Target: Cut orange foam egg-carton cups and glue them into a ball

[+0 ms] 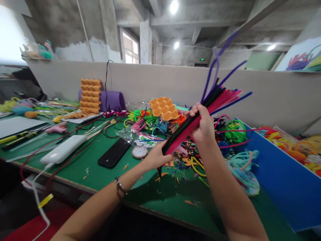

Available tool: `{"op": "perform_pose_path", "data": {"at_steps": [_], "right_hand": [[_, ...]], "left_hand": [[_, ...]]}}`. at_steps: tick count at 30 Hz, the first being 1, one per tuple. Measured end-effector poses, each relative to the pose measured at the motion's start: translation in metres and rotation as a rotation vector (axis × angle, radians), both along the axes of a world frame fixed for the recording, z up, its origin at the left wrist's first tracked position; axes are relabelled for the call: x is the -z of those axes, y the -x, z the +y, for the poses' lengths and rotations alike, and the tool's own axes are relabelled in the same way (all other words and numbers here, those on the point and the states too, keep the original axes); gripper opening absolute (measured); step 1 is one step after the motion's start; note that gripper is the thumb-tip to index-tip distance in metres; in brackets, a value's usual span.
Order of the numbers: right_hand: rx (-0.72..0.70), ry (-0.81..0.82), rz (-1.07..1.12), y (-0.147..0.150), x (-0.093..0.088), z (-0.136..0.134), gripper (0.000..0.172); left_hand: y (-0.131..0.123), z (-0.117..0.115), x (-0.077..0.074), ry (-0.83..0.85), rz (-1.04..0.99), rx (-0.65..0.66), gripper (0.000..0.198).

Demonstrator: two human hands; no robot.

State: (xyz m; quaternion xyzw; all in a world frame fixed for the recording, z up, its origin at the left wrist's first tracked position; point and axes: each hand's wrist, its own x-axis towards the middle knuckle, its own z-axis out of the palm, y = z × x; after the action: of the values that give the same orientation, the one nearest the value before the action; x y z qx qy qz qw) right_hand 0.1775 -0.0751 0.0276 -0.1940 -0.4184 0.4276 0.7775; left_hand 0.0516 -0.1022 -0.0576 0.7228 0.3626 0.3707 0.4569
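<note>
Holding over the green table (105, 174), centre frame: a bundle of pipe cleaners (215, 98), pink, black and purple, slanting from 7 o'clock up to 1 o'clock. Risk: the upper ends fan out loose past the top grip, so stray purple ones could slide out or snag the tangled pile (242, 164) at 4 o'clock. Right hand (203, 125) closed round the bundle's middle, forearm up from 5 o'clock. Left hand (156, 157) clamped on the lower end, forearm in from 7 o'clock. Black phone (114, 152) at its 9 o'clock, untouched.
</note>
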Motion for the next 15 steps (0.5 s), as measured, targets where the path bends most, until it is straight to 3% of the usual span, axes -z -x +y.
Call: {"op": "perform_pose_path", "data": {"at_steps": [6,11,15], "right_hand": [[-0.094,0.206,0.046,-0.029,0.006,-0.009,0.027],[-0.193,0.219,-0.001,-0.046,0.017,-0.033,0.027],[-0.145,0.184,-0.043,-0.056,0.027,-0.051,0.025]], "left_hand": [[0.017,0.002,0.01,-0.201,0.179,0.046,0.043],[0.045,0.002,0.004,0.068,0.394,0.236,0.048],[0.059,0.001,-0.006,0.228,0.426,0.356,0.042]]}}
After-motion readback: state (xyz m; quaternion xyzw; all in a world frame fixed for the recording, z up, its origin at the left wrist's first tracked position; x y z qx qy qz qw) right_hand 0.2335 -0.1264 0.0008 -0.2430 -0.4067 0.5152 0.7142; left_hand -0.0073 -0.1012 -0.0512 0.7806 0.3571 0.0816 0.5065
